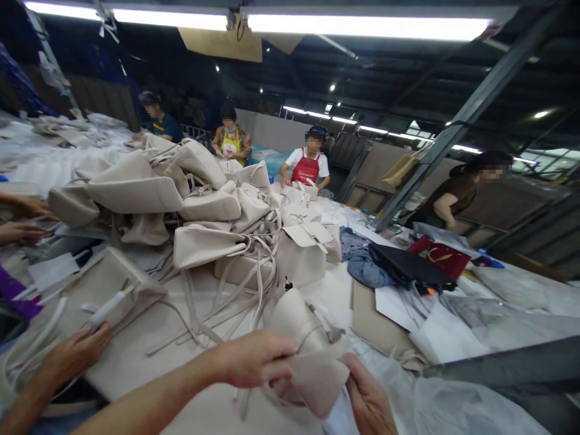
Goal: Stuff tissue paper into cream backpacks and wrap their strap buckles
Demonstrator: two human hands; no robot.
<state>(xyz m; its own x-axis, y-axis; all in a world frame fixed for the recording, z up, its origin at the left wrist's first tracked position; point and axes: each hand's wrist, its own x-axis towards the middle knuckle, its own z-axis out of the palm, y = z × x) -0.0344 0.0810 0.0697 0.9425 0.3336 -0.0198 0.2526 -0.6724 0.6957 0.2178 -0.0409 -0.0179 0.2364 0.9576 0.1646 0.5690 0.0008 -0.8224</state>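
Observation:
Low in the middle of the head view, a beige handbag (319,377) is held between my two hands. My left hand (260,360) reaches in from the lower left, its fingers closed on the left side of the bag's flap. On the other side my right hand (368,396) pinches the flap's right edge between thumb and fingers. The bag's body (294,317) tilts away behind the flap, with a small dark metal fitting at its top. Part of the bag's underside is hidden by the flap and my left hand.
A large heap of beige handbags (136,187) with trailing straps fills the left and middle of the table. At left, a co-worker's hand (77,356) holds another bag (99,290). Blue-grey cloth (369,260), a black item (412,266) and plastic sheets (475,405) lie right. Several people work beyond.

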